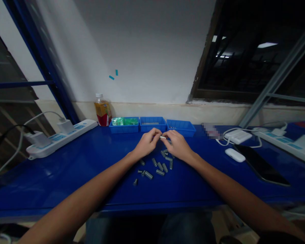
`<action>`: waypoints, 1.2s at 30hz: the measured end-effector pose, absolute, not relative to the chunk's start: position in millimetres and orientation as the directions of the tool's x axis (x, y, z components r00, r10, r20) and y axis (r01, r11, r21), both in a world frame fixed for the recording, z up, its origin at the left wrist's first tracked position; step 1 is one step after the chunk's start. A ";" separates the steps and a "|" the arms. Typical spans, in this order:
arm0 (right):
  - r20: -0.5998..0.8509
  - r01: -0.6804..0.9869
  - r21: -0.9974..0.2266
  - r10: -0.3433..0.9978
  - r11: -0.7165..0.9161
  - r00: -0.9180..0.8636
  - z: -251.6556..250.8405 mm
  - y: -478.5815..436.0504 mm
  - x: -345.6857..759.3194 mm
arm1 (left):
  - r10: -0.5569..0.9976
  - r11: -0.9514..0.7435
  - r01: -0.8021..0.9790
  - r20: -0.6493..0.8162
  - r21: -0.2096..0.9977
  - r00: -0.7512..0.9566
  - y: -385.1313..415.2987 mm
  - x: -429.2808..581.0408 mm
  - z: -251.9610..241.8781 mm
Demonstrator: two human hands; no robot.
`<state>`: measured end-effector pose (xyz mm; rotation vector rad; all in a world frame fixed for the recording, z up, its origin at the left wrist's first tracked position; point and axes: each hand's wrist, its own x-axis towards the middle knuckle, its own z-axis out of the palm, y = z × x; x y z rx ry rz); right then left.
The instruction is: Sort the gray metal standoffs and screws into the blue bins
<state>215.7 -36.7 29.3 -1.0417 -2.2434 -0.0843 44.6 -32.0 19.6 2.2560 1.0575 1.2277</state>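
Note:
Close together above the blue table (112, 183), my left hand (147, 143) and my right hand (178, 145) pinch a small thin whitish rod (163, 137) between their fingertips. The fingers of both hands are closed, and they hide the rod's ends. Below and between the hands lie several grey metal cylinders (160, 166), scattered on the tabletop. A few smaller screw-like metal pieces (135, 182) rest left of them, nearer the front edge. Part of the pile is covered by my right hand.
Three blue bins stand along the wall: one with green packets (124, 121), one with thin rods (152, 123), one with small pieces (173, 127). A drink bottle (103, 110) and power strip (63, 137) are left; a white case (235, 155), phone (261, 165) and second strip (289, 144) are right.

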 end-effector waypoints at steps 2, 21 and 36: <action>0.563 0.710 -0.270 0.705 0.650 -0.431 29.3 -36.3 215.9 | 0.735 -0.677 0.446 0.568 0.585 0.370 -31.9 41.6 21.3; 0.563 0.810 -0.232 0.754 0.538 -0.339 62.1 46.1 201.5 | 0.761 -0.580 0.653 0.038 0.487 0.647 -25.7 -12.0 39.0; 0.087 0.789 -0.186 0.810 0.585 -0.580 67.6 140.1 121.7 | 0.759 -0.521 0.664 -0.065 0.536 0.648 -41.5 -37.5 45.2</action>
